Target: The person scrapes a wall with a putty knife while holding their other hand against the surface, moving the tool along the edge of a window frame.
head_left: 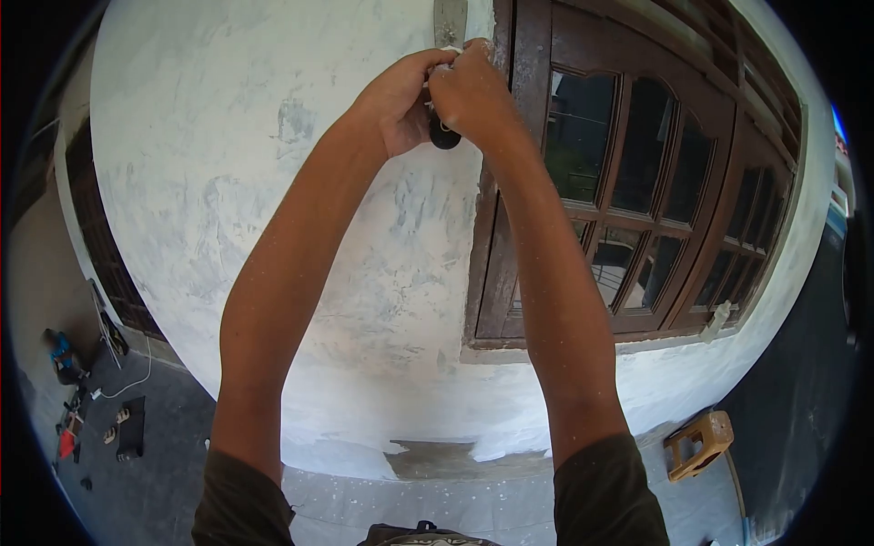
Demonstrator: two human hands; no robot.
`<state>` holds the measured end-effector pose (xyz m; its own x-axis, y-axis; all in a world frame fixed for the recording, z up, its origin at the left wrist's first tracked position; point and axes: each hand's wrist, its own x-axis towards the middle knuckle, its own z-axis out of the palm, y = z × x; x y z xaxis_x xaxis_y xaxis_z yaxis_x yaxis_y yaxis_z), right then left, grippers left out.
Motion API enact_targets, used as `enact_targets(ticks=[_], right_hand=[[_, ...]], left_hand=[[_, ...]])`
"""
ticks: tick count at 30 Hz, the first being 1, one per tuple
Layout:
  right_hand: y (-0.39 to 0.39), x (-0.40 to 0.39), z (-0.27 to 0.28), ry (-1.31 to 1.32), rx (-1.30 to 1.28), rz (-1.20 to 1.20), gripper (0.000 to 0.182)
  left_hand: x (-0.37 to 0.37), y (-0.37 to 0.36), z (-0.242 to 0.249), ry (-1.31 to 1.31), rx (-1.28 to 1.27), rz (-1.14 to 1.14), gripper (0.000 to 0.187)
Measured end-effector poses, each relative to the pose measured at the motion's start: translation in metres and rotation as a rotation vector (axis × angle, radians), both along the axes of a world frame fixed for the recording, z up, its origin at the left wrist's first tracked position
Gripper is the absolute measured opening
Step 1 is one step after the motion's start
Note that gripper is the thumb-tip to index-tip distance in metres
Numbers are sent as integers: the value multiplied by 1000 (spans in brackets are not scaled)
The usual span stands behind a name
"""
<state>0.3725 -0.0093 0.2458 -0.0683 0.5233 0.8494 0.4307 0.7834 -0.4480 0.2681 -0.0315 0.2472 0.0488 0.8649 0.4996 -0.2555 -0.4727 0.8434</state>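
Note:
Both of my arms reach up in front of a white-coated wall [364, 273]. Between my hands is a putty knife, its flat grey blade [450, 23] pointing up and its dark handle end [444, 136] showing below. My left hand [396, 100] is closed around it from the left, thumb near the base of the blade. From the right, my right hand [475, 96] is closed on it with fingers curled. White putty specks cling to the fingers. The grip on the handle is partly hidden behind the hands.
A brown wooden window [628, 182] with glass panes is just right of my hands. A yellow-brown stool [699, 446] stands low on the right. On the floor at left are sandals [116, 425], a white cable [137, 382] and a person [64, 357]. A specked sheet [410, 505] lies below the wall.

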Motion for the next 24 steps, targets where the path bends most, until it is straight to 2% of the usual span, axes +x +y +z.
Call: enact_targets(ticks=[2, 4, 8, 10, 11, 13, 17, 24], right_hand=[[7, 4, 5, -24, 13, 19, 55], [12, 20, 10, -306, -154, 75, 58], [18, 46, 5, -175, -120, 227, 68], [49, 38, 3, 122, 413, -121, 63], [63, 34, 6, 122, 413, -118, 63], [82, 23, 11, 156, 647, -355, 47], [108, 6, 5, 78, 633, -418, 48], [111, -6, -5, 161, 651, -387, 49]], left_hand=[[1, 6, 7, 86, 36, 149, 31], [0, 17, 4, 82, 43, 191, 32], [10, 3, -1, 54, 75, 302, 36], [13, -5, 0, 104, 106, 355, 36], [16, -8, 1, 164, 134, 400, 36], [16, -11, 3, 189, 146, 428, 36], [18, -8, 0, 200, 178, 442, 34], [27, -11, -11, 149, 160, 448, 34]])
